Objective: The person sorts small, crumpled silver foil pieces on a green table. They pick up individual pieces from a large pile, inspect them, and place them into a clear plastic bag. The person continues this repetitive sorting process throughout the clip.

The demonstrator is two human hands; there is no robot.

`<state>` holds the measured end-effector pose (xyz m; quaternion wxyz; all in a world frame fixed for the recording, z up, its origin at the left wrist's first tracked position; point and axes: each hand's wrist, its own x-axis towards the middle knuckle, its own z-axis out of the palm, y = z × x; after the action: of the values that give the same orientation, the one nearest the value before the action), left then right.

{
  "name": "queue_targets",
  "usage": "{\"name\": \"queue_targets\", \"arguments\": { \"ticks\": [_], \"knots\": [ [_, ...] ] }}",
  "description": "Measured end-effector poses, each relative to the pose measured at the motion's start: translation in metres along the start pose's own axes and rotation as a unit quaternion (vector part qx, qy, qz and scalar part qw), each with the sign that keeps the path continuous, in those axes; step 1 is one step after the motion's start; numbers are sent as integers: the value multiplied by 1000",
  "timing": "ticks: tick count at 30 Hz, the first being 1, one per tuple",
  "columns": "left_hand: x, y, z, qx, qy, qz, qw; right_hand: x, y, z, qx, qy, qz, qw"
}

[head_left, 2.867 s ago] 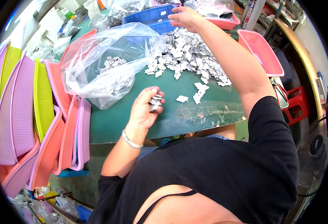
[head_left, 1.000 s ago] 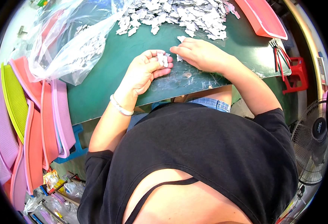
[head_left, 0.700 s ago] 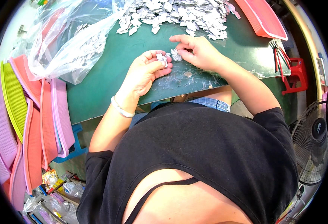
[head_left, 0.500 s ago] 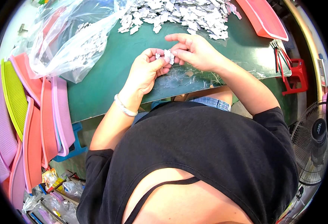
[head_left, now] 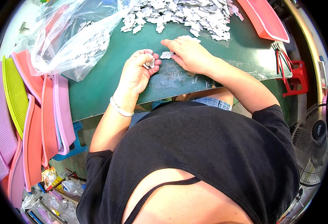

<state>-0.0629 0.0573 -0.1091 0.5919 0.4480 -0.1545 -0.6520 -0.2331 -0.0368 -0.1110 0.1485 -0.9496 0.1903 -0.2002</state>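
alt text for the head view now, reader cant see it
A person's left hand holds at least one small silvery piece over a green table; the right hand is beside a similar piece. Beyond lies a heap of such pieces, with a clear plastic bag and colourful baskets at left.

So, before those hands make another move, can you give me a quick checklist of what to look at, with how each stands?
1. Left hand has hold of its silver pieces: ok, between thumb and fingers.
2. Number of pieces in that hand: cannot tell; they overlap.
3. Right hand grips the single piece by its thumb: cannot tell.
4. Clear bag apart from both hands: ok.
5. Red-handled tools away from the right hand: ok, near the table's right edge.
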Motion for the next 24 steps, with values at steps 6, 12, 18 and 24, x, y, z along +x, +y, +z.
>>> {"name": "queue_targets", "arguments": {
  "ticks": [6, 12, 18, 24],
  "knots": [
    [6, 3, 10, 347, 51, 39, 936, 3, 11, 1, 10, -9, -46, 999],
    [17, -2, 31, 674, 54, 156, 720, 1, 22, -15, 15, 26, 21, 999],
    [22, -1, 32, 655, 29, 154, 739, -11, 44, -22, -38, 21, 37, 998],
    [23, 1, 29, 278, -30, 16, 960, -13, 44, -21, 29, 33, 67, 997]
  ]
}}
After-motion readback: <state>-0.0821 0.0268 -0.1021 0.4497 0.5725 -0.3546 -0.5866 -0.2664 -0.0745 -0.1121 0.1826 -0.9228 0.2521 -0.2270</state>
